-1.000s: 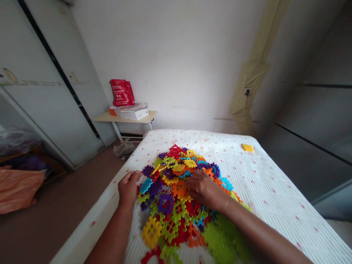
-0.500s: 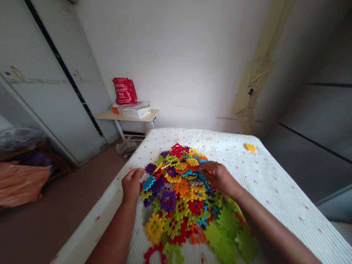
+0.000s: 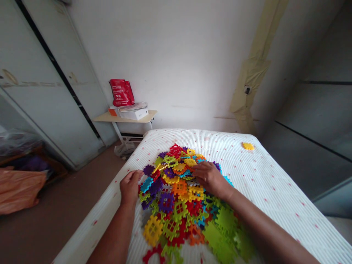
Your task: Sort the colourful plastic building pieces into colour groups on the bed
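A heap of interlocking plastic tiles (image 3: 180,187) in many colours lies on the bed, notched at the edges, some with window-like cutouts. My left hand (image 3: 130,186) is at the heap's left edge, close to a purple tile (image 3: 149,169) and a blue tile (image 3: 146,184). Its fingers are curled and pinched together; anything between them is hidden. My right hand (image 3: 210,179) reaches over the right side of the heap, fingers bent together and down among the yellow and blue tiles. Its fingertips are partly hidden, and what they grip cannot be made out.
A single yellow tile (image 3: 248,146) lies apart at the far right of the bed (image 3: 271,176). Flat green tiles (image 3: 220,234) are near the front. Beyond the bed, a small table (image 3: 103,117) holds a red bag (image 3: 121,93) and a white box (image 3: 137,114).
My right hand has moved slightly left over the heap, uncovering purple and blue tiles behind it. My left hand stays at the heap's left edge. The view has shifted a little.
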The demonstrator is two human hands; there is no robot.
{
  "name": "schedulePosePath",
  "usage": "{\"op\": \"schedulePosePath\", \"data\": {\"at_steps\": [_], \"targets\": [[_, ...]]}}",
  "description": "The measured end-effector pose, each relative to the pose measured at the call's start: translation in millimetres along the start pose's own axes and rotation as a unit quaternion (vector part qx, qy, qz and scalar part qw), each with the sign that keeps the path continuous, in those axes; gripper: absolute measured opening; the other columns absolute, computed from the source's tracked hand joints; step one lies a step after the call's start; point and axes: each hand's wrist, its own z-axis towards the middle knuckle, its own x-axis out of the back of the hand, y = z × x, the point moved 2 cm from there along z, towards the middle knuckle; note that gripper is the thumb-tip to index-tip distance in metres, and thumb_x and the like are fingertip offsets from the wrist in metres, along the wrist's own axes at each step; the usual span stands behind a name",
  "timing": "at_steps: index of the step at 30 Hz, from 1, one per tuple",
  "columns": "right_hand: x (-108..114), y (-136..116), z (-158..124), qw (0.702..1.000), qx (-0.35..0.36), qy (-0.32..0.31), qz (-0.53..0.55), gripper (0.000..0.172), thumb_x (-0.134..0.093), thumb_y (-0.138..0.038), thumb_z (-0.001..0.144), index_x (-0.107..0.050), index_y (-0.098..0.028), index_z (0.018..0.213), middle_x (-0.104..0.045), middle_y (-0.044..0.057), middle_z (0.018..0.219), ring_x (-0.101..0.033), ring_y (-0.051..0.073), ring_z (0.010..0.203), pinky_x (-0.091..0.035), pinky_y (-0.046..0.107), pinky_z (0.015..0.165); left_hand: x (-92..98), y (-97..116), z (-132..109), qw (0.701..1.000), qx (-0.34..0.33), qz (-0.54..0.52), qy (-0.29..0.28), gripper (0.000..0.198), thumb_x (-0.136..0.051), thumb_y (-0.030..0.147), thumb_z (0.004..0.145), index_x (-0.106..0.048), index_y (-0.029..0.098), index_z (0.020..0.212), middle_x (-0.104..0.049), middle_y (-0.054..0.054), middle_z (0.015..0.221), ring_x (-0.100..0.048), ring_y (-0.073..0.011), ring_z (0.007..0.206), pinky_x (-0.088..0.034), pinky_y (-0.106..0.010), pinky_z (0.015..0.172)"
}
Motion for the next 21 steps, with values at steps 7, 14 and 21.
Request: {"op": "schedulePosePath", "data": {"at_steps": [7,14,21], "targets": [[-11.7,-11.2,1.3,0.998,0.007,-0.04,-0.04,0.016,-0.051,-0.024,0.088,-0.066,-0.02,0.092,-0.061,0.009,0.117,-0.052,0.023,0.109,-0.037,0.043,0.089,-0.9,-2.3,1.1,1.0,0.003,-0.01,-0.003,0.028,-0.062,0.039,0.063,-0.064,0.013,0.073,-0.066,-0.005,0.065,-0.061,-0.0177,0.064,-0.048,-0.031,0.066],[-2.4,5.8,-1.3,1.0,-0.015,0.005,-0.008,0.02,-0.047,-0.02,0.088,-0.066,-0.023,0.096,-0.061,0.007,0.118,-0.055,0.022,0.107,-0.041,0.042,0.089,2.3,-2.6,1.4,1.0,0.0,-0.003,-0.008,0.031,-0.062,0.042,0.064,-0.065,0.013,0.073,-0.067,-0.005,0.066,-0.062,-0.0183,0.066,-0.049,-0.031,0.068],[55.0,69.8,-26.4,0.974,-0.193,0.101,-0.054,0.027,-0.043,-0.019,0.083,-0.067,-0.02,0.095,-0.068,0.008,0.102,-0.062,0.021,0.092,-0.048,0.035,0.081,6.0,0.0,1.3,0.997,0.028,0.005,-0.066,0.032,-0.067,0.042,0.059,-0.066,0.013,0.073,-0.068,-0.006,0.067,-0.062,-0.0203,0.067,-0.049,-0.031,0.068]]}}
